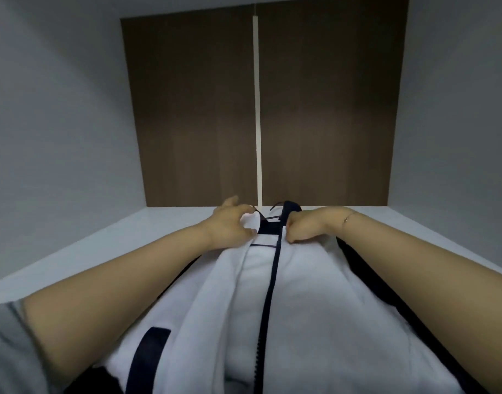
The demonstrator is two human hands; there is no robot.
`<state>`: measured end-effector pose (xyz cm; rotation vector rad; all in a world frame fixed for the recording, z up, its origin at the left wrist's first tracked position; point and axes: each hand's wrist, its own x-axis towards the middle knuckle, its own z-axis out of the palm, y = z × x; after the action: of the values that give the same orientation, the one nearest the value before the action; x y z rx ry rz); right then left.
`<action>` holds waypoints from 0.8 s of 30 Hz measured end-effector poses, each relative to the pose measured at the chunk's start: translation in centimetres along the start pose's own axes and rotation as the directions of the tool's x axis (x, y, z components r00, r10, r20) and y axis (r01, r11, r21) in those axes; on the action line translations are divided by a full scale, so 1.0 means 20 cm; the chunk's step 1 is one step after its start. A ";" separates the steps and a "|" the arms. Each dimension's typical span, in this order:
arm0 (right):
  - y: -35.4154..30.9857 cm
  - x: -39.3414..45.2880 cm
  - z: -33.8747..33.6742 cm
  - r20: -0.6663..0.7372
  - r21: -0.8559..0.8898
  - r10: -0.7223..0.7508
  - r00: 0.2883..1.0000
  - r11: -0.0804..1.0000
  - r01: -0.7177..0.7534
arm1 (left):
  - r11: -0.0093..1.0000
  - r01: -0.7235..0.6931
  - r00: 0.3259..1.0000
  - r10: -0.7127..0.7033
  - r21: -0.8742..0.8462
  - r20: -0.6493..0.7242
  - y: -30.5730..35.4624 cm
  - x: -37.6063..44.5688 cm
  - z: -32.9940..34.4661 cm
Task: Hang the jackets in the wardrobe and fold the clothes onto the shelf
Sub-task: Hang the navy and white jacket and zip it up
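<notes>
Jacket up at the wardrobe, both hands on the collar

Jacket is white fleece inside with a dark zipper, and you've got it held up in front of the wardrobe's brown back panel. Your left hand curls around the left collar edge, thumb and fingers pinching the white fabric. Your right hand is fisted tight on the right edge by the zipper. A thin dark hanger shows between them at the neck.

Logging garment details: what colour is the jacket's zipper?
Dark navy zipper against the white jacket; head view.
</notes>
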<state>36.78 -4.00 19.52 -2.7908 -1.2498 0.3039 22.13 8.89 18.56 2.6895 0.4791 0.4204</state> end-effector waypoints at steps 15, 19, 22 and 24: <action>-0.26 -1.06 0.39 -0.371 0.112 -0.248 0.895 0.945 0.308 | 0.942 -0.319 0.904 0.270 -0.103 -0.332 -0.06 -1.27 0.11; -0.33 -1.28 0.60 -0.544 0.122 -0.235 0.806 0.928 0.352 | 0.880 -0.382 0.863 0.231 -0.282 -0.449 -0.10 -1.51 0.31; -0.41 -1.49 0.86 -0.639 0.272 -0.146 0.755 0.875 0.400 | 0.808 -0.342 0.907 0.149 -0.479 -0.394 -0.15 -1.68 0.49; -0.47 -1.60 1.06 -0.669 0.408 -0.048 0.741 0.810 0.421 | 0.743 -0.261 0.947 0.074 -0.617 -0.312 -0.19 -1.78 0.61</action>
<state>4.62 -21.97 5.02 -1.9399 -1.1032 -0.2670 -6.47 -5.18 -1.64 1.9937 0.1078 0.8409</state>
